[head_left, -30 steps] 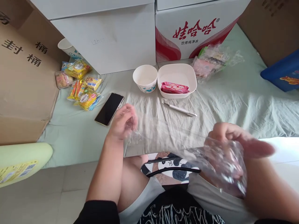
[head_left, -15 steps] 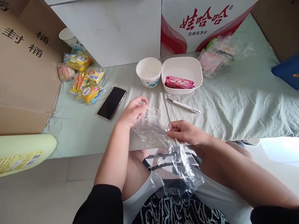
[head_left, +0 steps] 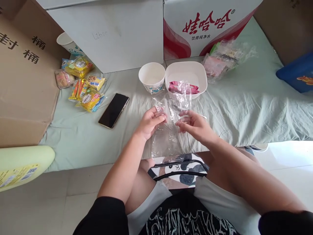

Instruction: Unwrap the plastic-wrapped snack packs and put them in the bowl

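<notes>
Both hands pinch the clear plastic bag (head_left: 168,130) over the sheet's near edge, left hand (head_left: 149,122) and right hand (head_left: 193,125) close together; I'd rub the film's top edges apart gently to find its mouth

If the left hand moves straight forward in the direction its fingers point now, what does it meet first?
The left hand points up and right while gripping the clear plastic bag. Beyond the bag, it would probably first meet the white rectangular bowl holding pink wafer packets; depth is uncertain.
</notes>
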Tool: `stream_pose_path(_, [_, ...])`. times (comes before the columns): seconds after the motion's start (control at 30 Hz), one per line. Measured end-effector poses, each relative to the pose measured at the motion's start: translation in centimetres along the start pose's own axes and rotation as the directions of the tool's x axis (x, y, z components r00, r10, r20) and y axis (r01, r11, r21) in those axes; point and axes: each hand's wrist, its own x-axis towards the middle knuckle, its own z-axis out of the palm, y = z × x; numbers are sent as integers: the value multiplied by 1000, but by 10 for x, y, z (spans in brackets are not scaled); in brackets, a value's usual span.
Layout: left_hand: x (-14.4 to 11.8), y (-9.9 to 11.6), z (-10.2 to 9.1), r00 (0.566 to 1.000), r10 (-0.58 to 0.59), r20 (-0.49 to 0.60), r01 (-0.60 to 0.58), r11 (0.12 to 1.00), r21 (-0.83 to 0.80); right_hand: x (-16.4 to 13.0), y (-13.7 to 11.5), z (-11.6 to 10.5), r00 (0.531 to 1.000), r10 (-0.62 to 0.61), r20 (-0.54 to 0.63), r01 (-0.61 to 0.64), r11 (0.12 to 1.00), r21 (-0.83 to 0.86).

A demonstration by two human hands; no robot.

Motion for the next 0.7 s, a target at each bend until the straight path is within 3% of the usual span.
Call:
stream_pose_path(0.07, [2,2,0,990,129,-54,-131,991,-36,1,2,0,1000,3,6,-3,999,-52])
stream_pose_path(0.13, [2,4,-2,986,154,-66,-158,985,-67,1,3,-1,1000,-16,-2,16,996,-92])
stream_pose_path(0.23, [0,5,-7,995,-63,72,63,998,4,-2,2,-1,999,-42,-23,37,986,-160])
stream_pose_path(0.3, [-1,3,-11,960,-217,175,191,969,154,-3,2,-1,997,-71,-34,62,971,-232])
stream_pose_path(0.33, [-1,2,-12,953,-238,190,195,956,218,-4,1,-1,994,-97,-44,82,962,-259])
stream_pose_path(0.43, [-3,0,-12,984,-102,149,55,955,290,-5,1,-2,980,-183,-76,158,953,-257])
stream_pose_path(0.53, [-6,0,-10,988,37,148,-74,965,252,-5,0,-5,940,-323,-108,294,929,-224])
stream_pose_path(0.63, [-9,3,-10,977,91,191,-130,970,205,-5,0,-9,877,-460,-142,424,878,-221])
stream_pose_path(0.7, [-10,5,-10,974,103,202,-147,965,219,-5,2,-11,862,-477,-172,437,871,-224])
